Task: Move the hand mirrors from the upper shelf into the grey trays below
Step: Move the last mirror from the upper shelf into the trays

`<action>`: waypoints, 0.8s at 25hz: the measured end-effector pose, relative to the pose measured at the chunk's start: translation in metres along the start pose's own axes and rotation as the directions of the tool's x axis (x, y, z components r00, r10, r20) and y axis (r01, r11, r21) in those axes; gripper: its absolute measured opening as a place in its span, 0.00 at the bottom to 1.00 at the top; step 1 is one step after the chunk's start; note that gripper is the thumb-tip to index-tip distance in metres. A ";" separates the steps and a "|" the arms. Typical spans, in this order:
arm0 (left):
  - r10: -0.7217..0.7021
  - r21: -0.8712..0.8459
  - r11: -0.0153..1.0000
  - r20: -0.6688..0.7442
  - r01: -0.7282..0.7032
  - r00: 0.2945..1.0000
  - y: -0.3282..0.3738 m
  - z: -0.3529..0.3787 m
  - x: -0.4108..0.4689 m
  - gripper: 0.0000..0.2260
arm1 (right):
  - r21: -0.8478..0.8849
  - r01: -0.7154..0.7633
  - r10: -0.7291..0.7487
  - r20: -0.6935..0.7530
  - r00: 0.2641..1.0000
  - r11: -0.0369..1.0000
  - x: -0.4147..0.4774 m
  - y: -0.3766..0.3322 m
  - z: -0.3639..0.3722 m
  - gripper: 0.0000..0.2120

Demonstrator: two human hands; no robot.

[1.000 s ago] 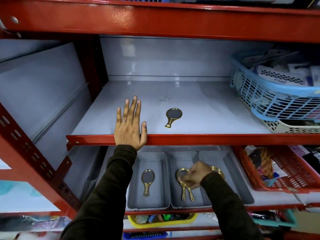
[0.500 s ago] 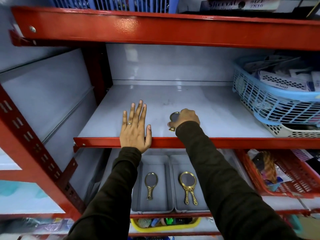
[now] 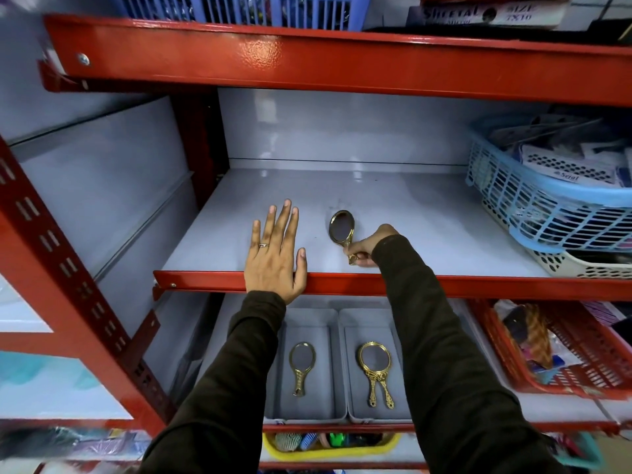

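A small gold-framed hand mirror [image 3: 341,228] stands tilted up off the grey upper shelf [image 3: 410,217], and my right hand [image 3: 371,246] is shut on its handle. My left hand [image 3: 275,256] rests flat and open on the shelf's front edge, left of the mirror. Below, the left grey tray [image 3: 273,401] holds one gold mirror [image 3: 301,366]. The middle grey tray [image 3: 355,323] holds two gold mirrors [image 3: 376,371] stacked together. My right forearm hides the tray further right.
A light blue basket [image 3: 533,206] full of packets sits on a cream basket at the shelf's right. A red basket [image 3: 581,364] stands right of the trays. Red steel beams [image 3: 342,59] frame each level. A yellow bin [image 3: 328,443] lies underneath.
My right hand left the middle tray, rose to the upper shelf and closed on the last mirror's handle, lifting its head. My left hand stayed put.
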State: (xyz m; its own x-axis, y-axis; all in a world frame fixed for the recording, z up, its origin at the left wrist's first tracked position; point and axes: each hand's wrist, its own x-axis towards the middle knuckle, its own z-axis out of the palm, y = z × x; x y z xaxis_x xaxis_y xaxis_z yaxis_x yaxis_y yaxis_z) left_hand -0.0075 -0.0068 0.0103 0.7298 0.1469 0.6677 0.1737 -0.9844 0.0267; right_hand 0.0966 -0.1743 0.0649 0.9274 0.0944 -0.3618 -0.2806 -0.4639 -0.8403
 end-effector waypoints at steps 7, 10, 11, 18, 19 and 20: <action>-0.006 0.000 1.000 0.021 0.006 1.000 0.001 -0.002 -0.001 0.32 | 0.422 0.040 -0.127 0.181 0.975 0.906 -0.046 0.024 -0.027 0.13; -0.009 0.006 1.000 0.022 0.009 1.000 0.001 -0.001 -0.001 0.32 | 0.381 0.013 -0.141 0.312 0.940 0.924 -0.076 0.052 -0.032 0.10; -0.010 0.007 1.000 0.023 0.010 1.000 0.001 -0.001 -0.001 0.32 | 0.349 -0.005 -0.131 0.365 0.922 0.937 -0.084 0.064 -0.031 0.10; -0.007 -0.009 1.000 -0.006 0.007 1.000 0.002 0.001 -0.002 0.32 | 0.090 -0.209 0.107 0.631 0.768 0.974 -0.101 0.143 0.009 0.02; -0.010 -0.007 1.000 -0.006 0.010 1.000 0.002 0.001 -0.002 0.32 | 0.074 -0.243 0.144 0.628 0.765 0.967 -0.093 0.155 0.020 0.03; -0.009 -0.006 1.000 -0.007 0.009 1.000 0.002 0.001 -0.001 0.32 | 0.073 -0.279 0.178 0.610 0.772 0.958 -0.085 0.165 0.031 0.04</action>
State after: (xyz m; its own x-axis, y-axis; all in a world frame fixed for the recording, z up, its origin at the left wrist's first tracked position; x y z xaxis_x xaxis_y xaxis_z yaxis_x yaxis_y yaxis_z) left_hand -0.0076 -0.0088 0.0088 0.7238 0.1555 0.6723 0.1765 -0.9836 0.0375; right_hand -0.0358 -0.2312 -0.0556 0.5156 0.5272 -0.6754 -0.5452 -0.4062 -0.7333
